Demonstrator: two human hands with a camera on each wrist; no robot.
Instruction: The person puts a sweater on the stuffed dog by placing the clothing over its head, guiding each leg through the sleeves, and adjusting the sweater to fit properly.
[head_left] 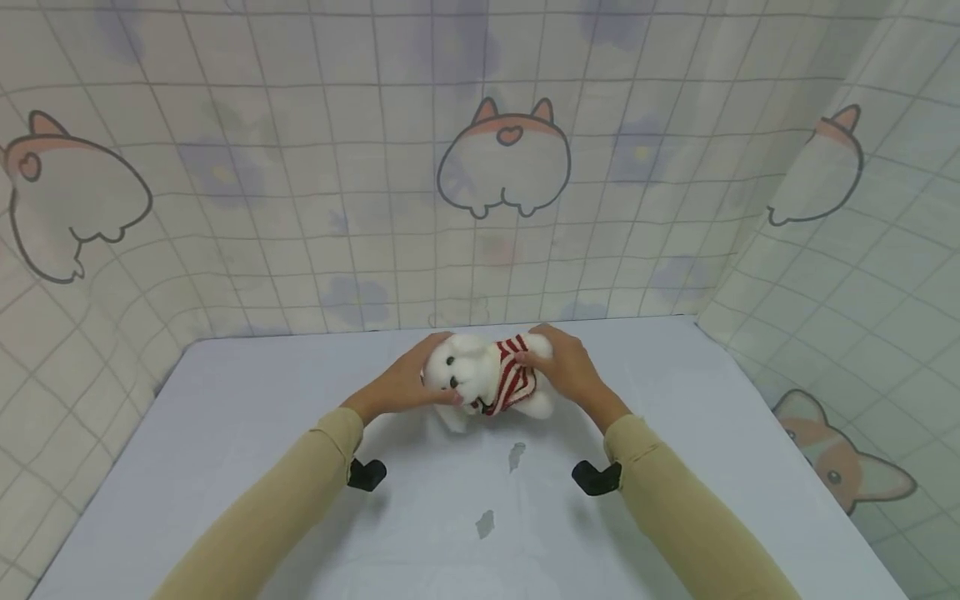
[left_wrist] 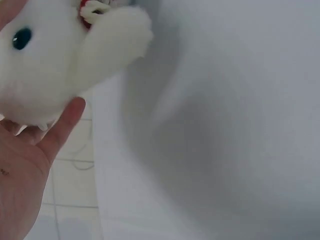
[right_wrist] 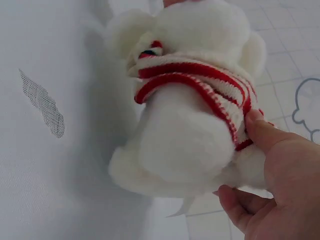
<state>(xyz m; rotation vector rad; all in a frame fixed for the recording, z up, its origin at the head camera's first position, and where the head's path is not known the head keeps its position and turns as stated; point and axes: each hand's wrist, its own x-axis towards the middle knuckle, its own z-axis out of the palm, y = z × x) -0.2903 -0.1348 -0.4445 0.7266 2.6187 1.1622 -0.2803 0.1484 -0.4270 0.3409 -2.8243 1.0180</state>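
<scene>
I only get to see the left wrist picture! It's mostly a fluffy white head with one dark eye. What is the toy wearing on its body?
Observer: The head view shows the toy wearing a striped red-and-white sweater.

Operator: Ooh! And where's the other hand?

Observer: The right hand grips the end away from the head; the right wrist view shows its thumb on the sweater.

Operator: Is anything on the table in front of the toy?

Observer: In the head view, two small grey patches show on the white table: one patch nearer the toy, the other patch closer to the camera wearer. I can't tell what they are.
</scene>
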